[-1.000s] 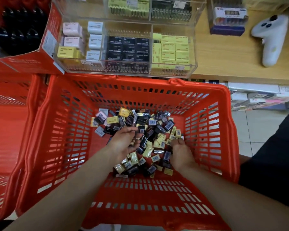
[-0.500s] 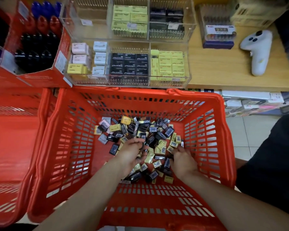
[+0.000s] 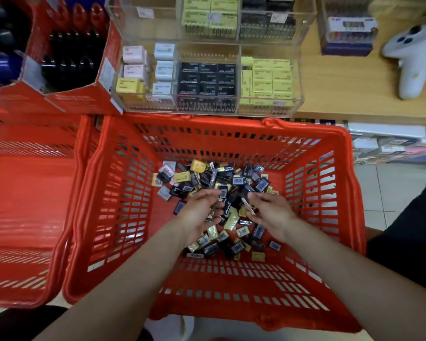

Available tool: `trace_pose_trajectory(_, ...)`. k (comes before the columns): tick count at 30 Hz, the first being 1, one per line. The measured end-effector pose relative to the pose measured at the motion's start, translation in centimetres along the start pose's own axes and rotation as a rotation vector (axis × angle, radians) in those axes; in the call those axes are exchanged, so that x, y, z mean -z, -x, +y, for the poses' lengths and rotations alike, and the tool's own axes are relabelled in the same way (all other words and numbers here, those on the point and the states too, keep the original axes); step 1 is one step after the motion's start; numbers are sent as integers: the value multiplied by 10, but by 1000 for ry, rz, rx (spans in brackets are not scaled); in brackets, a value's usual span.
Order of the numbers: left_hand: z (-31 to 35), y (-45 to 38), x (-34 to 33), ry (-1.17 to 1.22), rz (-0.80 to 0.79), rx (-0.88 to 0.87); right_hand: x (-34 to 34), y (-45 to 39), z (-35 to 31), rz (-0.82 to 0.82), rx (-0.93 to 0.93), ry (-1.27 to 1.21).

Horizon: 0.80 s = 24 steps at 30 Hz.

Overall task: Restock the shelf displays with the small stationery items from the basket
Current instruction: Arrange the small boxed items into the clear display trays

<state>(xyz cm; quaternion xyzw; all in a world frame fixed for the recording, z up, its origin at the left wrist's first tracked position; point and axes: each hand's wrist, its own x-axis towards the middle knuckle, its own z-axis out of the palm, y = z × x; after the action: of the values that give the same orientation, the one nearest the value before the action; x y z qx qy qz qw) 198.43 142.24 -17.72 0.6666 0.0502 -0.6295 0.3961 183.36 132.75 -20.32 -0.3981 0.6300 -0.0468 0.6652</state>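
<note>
Both bare hands are seen lowered into a red plastic basket (image 3: 123,217), over a loose heap of small stationery items (image 3: 217,193) in black, yellow and grey wrappers that is piled on the basket floor. The left hand (image 3: 197,217) is cupped palm-up above the heap, its fingers curled round several small black packets (image 3: 225,205). The right hand (image 3: 271,212), just right of the left hand, is shown pinching a thin pale item (image 3: 247,205) between thumb and fingers. Beyond the basket's far rim, a clear acrylic display (image 3: 207,77) is seen on a wooden shelf (image 3: 342,94), its compartments filled with pink, white, black and yellow boxes. A second red basket (image 3: 27,205) stands touching the first basket's left side. A white controller (image 3: 408,57) is laid on the shelf, well right of the display.
</note>
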Motion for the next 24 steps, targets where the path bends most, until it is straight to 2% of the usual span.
trace_pose_trajectory(2,2,1,-5,12,-45,-28,-8,13,-15,-53,-73,-242)
trace_pose_trajectory(4,5,4,-11,40,-116,-49,-16,23,-23,-52,-62,-329)
trace_pose_trajectory(6,5,7,-16,36,-211,-45,-29,31,-26,-38,-43,-318)
trace_pose_trajectory(8,3,5,-21,51,-237,-37,-43,37,-25,-15,-30,-278)
trace_pose_trajectory(11,5,-1,-26,245,-120,-35,-54,37,-19,19,0,-183)
trace_pose_trajectory(12,6,-4,-24,298,-58,-37,-51,35,-17,18,42,-87)
trace_pose_trajectory(14,9,-11,-18,328,40,-45,-32,26,-17,56,204,258)
trace_pose_trajectory(17,16,-13,-8,320,33,0,11,0,-18,152,370,1060)
trace_pose_trajectory(20,21,-10,-4,326,-47,14,37,-27,-14,70,318,1865)
trace_pose_trajectory(22,23,-11,-1,372,-107,12,36,-36,-8,11,287,2106)
trace_pose_trajectory(24,22,-11,4,387,-145,23,30,-41,-1,47,300,2174)
